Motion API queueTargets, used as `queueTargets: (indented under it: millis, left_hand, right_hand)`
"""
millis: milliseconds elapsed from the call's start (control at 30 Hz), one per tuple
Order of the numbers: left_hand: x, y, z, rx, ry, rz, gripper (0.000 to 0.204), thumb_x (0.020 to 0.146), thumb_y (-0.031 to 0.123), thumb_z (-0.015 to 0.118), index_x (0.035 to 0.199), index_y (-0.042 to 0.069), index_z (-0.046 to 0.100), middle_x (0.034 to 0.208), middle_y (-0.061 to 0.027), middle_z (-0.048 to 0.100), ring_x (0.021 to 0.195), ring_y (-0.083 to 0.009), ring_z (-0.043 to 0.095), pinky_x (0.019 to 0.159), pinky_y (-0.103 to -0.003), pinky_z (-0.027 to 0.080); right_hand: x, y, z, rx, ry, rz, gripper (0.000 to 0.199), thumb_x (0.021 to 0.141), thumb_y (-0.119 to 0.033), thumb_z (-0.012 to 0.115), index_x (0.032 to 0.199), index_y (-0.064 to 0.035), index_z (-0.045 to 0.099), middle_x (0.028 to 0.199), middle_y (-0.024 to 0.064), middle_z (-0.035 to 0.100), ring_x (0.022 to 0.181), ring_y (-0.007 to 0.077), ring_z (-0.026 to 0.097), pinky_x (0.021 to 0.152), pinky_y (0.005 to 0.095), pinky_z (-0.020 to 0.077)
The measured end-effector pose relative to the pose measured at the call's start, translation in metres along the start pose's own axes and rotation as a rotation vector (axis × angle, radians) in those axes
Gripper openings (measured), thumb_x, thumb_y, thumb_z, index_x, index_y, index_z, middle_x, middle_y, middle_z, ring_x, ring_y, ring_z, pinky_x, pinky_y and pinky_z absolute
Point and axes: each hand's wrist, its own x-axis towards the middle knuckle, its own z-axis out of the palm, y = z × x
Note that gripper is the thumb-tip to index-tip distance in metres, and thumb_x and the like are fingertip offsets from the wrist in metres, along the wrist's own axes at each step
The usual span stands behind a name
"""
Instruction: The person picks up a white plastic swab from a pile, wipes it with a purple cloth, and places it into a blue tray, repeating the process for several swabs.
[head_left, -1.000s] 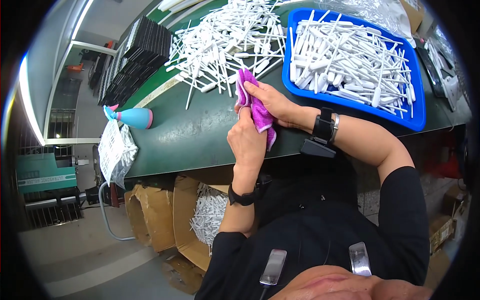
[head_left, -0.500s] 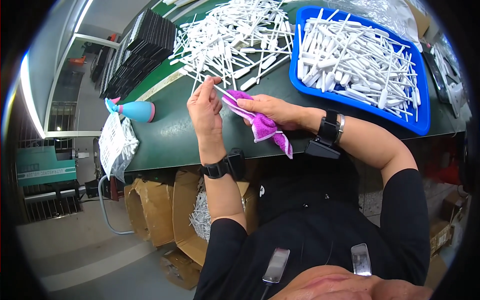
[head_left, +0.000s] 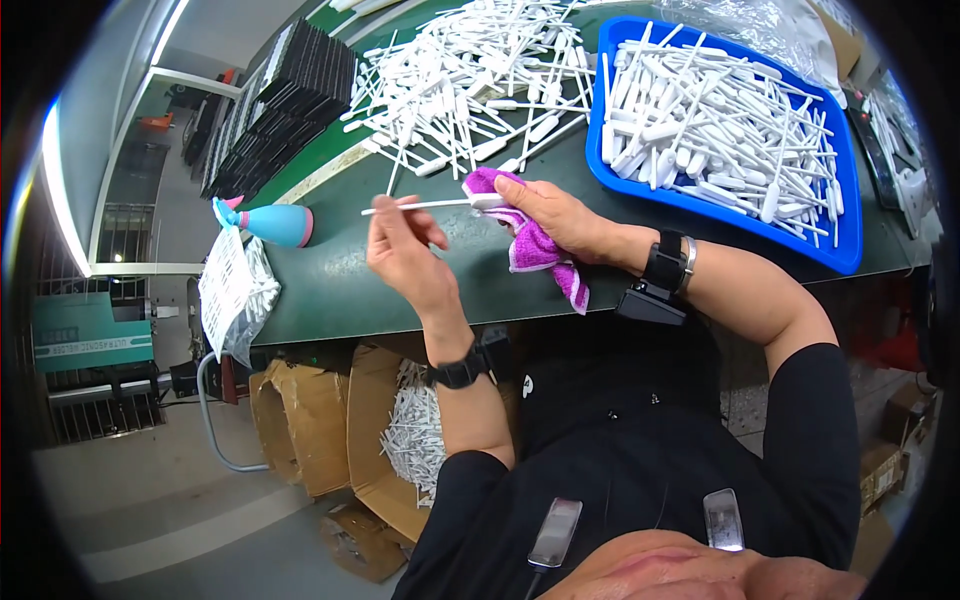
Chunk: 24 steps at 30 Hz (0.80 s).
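Note:
A thin white plastic stick with a wider paddle-like end (head_left: 440,204) lies almost level between my hands. My left hand (head_left: 412,262) is closed on its thin end, thumb and fingers around the shaft, and the tip pokes out to the left. My right hand (head_left: 562,215) grips a purple cloth with white edging (head_left: 532,250), with the stick's wide end pressed against the cloth under the thumb. The cloth's loose corner hangs below the right hand. Beyond both hands, a heap of similar white sticks (head_left: 470,70) covers the far part of the green table (head_left: 340,290).
At right stands a blue tray (head_left: 850,225) full of white sticks. A blue-and-pink spray bottle (head_left: 275,225) and a plastic bag with a paper sheet (head_left: 228,290) sit at left, near stacked black trays (head_left: 290,90). Below the table edge, a cardboard box (head_left: 370,440) holds more sticks.
The stick has swung from slanting up-left to nearly level. My left hand has come down and its fingers have shifted along the thin end. The right hand has moved slightly right with the cloth.

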Motion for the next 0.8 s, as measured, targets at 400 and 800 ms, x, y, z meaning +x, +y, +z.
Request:
queueTargets:
  millis: [400, 800]
  left_hand:
    - [-0.03, -0.018, 0.009, 0.186, -0.177, -0.009, 0.026, 0.094, 0.018, 0.057, 0.075, 0.0, 0.059, 0.06, -0.0006, 0.054, 0.049, -0.0051, 0.048, 0.044, -0.019, 0.039]
    - [-0.022, -0.005, 0.041, 0.648, -0.017, 0.585, 0.017, 0.087, 0.012, 0.064, 0.076, 0.0, 0.062, 0.062, -0.0043, 0.059, 0.05, -0.0126, 0.053, 0.047, -0.027, 0.042]
  right_hand:
    - [-0.001, 0.015, 0.005, -0.717, 0.148, -0.472, 0.041, 0.097, -0.036, 0.044, 0.123, -0.0045, 0.051, 0.083, 0.006, 0.061, 0.074, 0.0142, 0.056, 0.069, 0.029, 0.0461]
    - [-0.008, -0.008, 0.006, -0.68, 0.121, -0.309, 0.033, 0.095, -0.033, 0.048, 0.098, -0.0023, 0.059, 0.07, 0.0155, 0.061, 0.069, 0.0267, 0.061, 0.065, 0.0365, 0.0461]
